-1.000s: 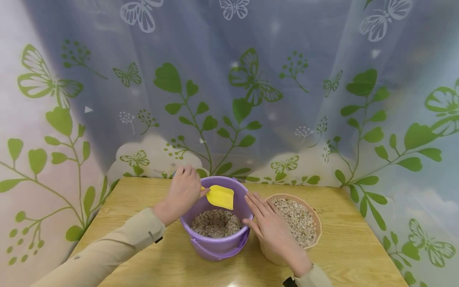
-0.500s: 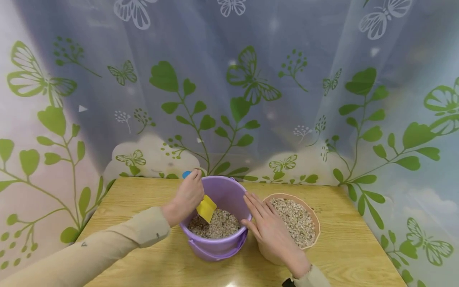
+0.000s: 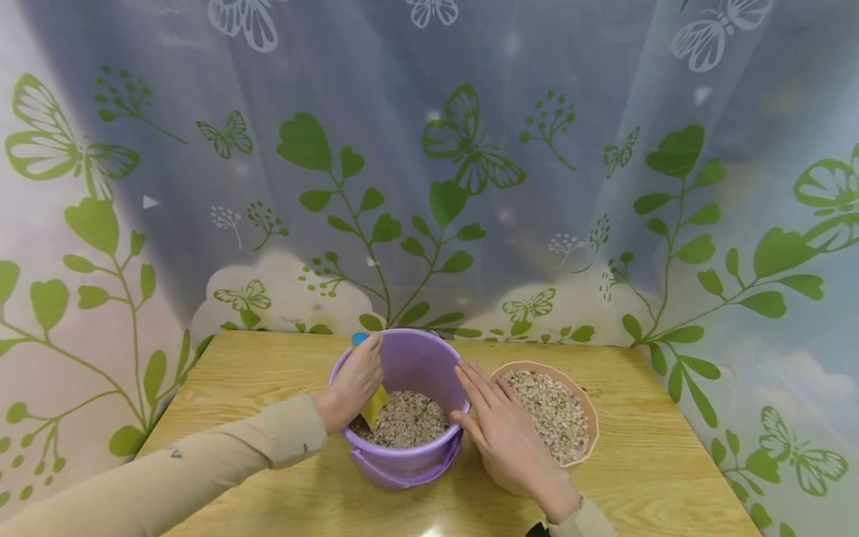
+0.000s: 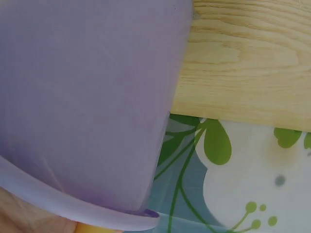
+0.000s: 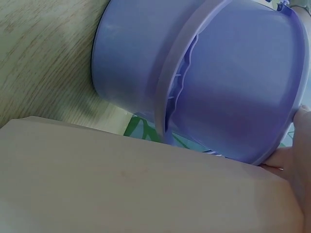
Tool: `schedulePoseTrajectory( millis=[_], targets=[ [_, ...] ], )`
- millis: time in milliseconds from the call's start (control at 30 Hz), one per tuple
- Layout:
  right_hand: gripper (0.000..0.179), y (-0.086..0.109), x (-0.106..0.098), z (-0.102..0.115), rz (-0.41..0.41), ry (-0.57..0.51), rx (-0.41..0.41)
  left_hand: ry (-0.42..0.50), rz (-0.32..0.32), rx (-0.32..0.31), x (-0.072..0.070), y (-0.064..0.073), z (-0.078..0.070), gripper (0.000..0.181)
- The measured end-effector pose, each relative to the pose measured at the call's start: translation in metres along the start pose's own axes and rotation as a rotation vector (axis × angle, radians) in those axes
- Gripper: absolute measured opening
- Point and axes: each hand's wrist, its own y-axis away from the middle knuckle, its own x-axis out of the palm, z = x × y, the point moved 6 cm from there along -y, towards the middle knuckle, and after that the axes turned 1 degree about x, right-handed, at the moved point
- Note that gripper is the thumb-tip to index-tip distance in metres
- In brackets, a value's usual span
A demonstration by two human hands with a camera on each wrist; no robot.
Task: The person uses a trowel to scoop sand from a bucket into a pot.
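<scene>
My left hand (image 3: 354, 382) grips a small toy shovel, its yellow blade (image 3: 376, 405) tilted down into the purple bucket (image 3: 396, 471). A blue knob (image 3: 359, 338) at the handle's end pokes out above the fist. Mixed pale gravel (image 3: 411, 419) covers the bucket's bottom, and the blade's tip meets it along the left side. With fingers straight, my right hand (image 3: 506, 436) rests against the bucket's right rim. In the left wrist view the bucket's outer wall (image 4: 87, 97) hides most of the hand and shovel.
A peach-coloured bowl (image 3: 594, 419) with a scalloped rim, heaped with similar gravel (image 3: 546, 410), stands right of the bucket, partly behind my right hand. The bucket's purple carrying handle (image 5: 177, 63) hangs down its side. A printed curtain (image 3: 403, 186) closes off the wooden table's (image 3: 262, 365) far edge.
My left hand has lowered the shovel from above the bucket into its left side, turning the blade from level to pointing down at the gravel. The right hand stays at the rim.
</scene>
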Motion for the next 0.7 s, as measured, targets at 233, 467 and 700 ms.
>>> schedulePoseTrajectory(
  millis=[233,467,700],
  targets=[
    [0.063,0.000,-0.003,0.000,-0.003,-0.007,0.003,0.059,-0.050,0.002,0.000,-0.006,-0.002,0.050],
    [0.063,0.000,-0.002,0.001,0.005,-0.003,0.006,0.148,-0.187,-0.052,0.003,-0.018,-0.006,0.029],
    [0.062,0.001,-0.002,0.002,-0.005,0.006,0.002,0.254,-0.297,-0.087,0.004,-0.024,-0.007,0.031]
  ],
)
